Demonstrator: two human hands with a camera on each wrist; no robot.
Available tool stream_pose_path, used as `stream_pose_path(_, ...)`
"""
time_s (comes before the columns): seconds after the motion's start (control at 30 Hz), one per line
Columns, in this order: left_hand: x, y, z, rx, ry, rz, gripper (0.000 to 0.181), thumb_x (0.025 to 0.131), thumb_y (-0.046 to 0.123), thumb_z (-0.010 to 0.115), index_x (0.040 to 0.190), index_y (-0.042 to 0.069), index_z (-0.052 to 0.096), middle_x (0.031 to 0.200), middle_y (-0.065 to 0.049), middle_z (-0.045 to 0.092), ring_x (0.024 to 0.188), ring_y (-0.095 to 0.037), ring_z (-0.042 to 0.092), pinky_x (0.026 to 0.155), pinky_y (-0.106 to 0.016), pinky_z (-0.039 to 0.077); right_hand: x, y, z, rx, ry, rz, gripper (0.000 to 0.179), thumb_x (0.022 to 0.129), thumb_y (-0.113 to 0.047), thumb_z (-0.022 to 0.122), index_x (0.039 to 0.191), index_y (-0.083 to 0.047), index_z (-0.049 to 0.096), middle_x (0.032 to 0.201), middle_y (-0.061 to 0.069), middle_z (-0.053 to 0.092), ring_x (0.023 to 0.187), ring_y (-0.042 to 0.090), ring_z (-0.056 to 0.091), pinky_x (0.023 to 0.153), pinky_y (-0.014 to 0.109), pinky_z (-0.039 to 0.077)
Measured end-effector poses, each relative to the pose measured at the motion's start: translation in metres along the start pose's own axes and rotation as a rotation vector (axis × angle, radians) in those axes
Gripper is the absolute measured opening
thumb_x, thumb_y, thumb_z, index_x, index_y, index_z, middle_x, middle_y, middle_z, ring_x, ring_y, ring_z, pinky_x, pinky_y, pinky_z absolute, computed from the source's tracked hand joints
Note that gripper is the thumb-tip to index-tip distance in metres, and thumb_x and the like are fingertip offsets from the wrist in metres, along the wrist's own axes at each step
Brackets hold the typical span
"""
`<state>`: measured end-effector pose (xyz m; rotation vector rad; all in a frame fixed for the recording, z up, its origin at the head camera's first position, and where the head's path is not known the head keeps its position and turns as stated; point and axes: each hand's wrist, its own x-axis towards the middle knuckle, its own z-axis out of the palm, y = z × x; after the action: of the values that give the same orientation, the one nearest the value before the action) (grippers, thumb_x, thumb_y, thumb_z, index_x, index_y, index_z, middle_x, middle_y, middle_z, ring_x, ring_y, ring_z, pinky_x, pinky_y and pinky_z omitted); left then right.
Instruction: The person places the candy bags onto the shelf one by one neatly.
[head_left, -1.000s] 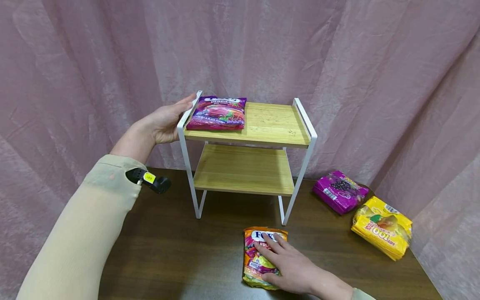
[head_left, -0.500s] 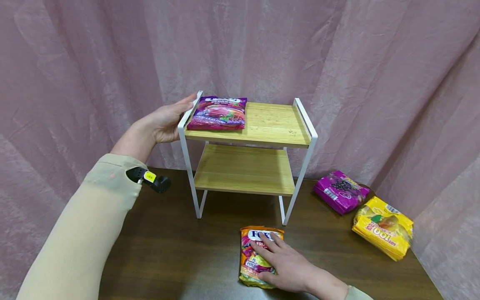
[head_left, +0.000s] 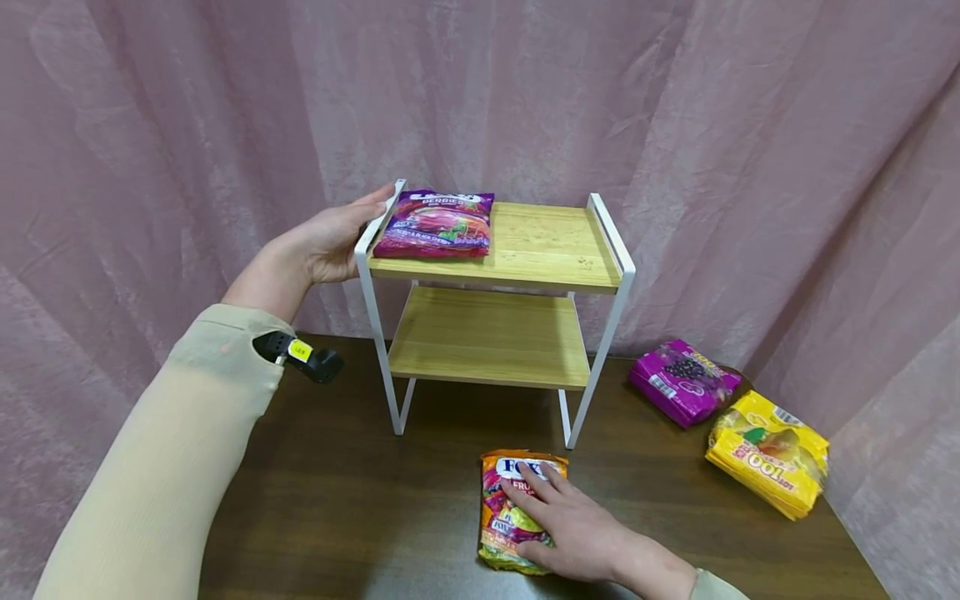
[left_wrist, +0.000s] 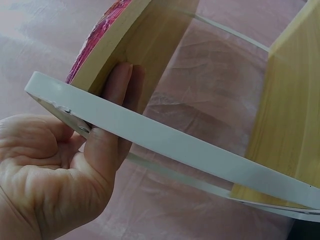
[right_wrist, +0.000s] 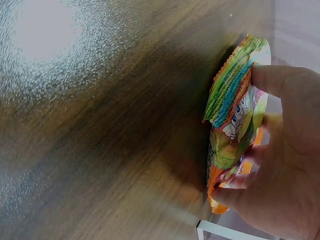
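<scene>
My left hand (head_left: 330, 242) grips the upper left side of a two-tier shelf rack (head_left: 495, 337) with a white metal frame. In the left wrist view its fingers (left_wrist: 119, 82) pass behind the white frame (left_wrist: 165, 135) and under the top board. A purple berry candy bag (head_left: 435, 225) lies on the left half of the top board. In front of the rack, my right hand (head_left: 577, 533) rests with spread fingers on an orange Fox's fruit candy bag (head_left: 498, 525) lying flat on the table. The right wrist view shows this candy bag (right_wrist: 232, 130) under the fingertips.
A purple grape-picture pack (head_left: 682, 383) and a yellow mango-picture pack (head_left: 768, 454) lie on the dark wooden table (head_left: 337, 500), right of the rack. A pink curtain (head_left: 495, 92) hangs close behind the rack and along the right side.
The orange candy bag and my right hand on it have slid slightly left since one second ago. My left hand keeps its grip on the rack.
</scene>
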<state>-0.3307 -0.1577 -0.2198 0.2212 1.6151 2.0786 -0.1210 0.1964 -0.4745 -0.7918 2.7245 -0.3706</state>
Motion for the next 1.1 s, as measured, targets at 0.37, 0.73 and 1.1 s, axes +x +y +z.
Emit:
stream_pose_path(0.37, 0.000, 0.000, -0.001, 0.014, -0.010, 0.010, 0.056, 0.110, 0.038, 0.033, 0.161, 0.052, 0.014, 0.111, -0.014, 0.069, 0.078, -0.022, 0.075, 0.064, -0.032, 0.064, -0.001, 0.001, -0.001, 0.041, 0.011, -0.008, 0.077, 0.097, -0.061, 0.059, 0.163, -0.036, 0.028, 0.169, 0.004, 0.021, 0.153, 0.040, 0.018, 0.118, 0.062, 0.032)
stream_pose_path(0.73, 0.000, -0.001, 0.000, -0.008, -0.016, 0.011, 0.056, 0.111, 0.037, 0.032, 0.161, 0.052, 0.013, 0.109, -0.013, 0.070, 0.076, -0.022, 0.075, 0.064, -0.033, 0.064, -0.016, 0.005, -0.015, 0.372, 0.095, 0.033, 0.076, 0.098, -0.054, 0.064, 0.160, -0.021, 0.037, 0.164, 0.012, 0.032, 0.149, 0.038, 0.027, 0.115, 0.068, 0.031)
stream_pose_path(1.1, -0.002, 0.000, 0.000, -0.009, -0.015, 0.005, 0.056, 0.110, 0.037, 0.034, 0.160, 0.053, 0.016, 0.113, -0.014, 0.069, 0.078, -0.023, 0.075, 0.066, -0.033, 0.064, -0.033, 0.011, -0.031, 0.981, 0.096, 0.247, 0.073, 0.105, -0.040, 0.058, 0.163, -0.009, 0.025, 0.161, 0.029, 0.028, 0.145, 0.050, 0.030, 0.113, 0.066, 0.036)
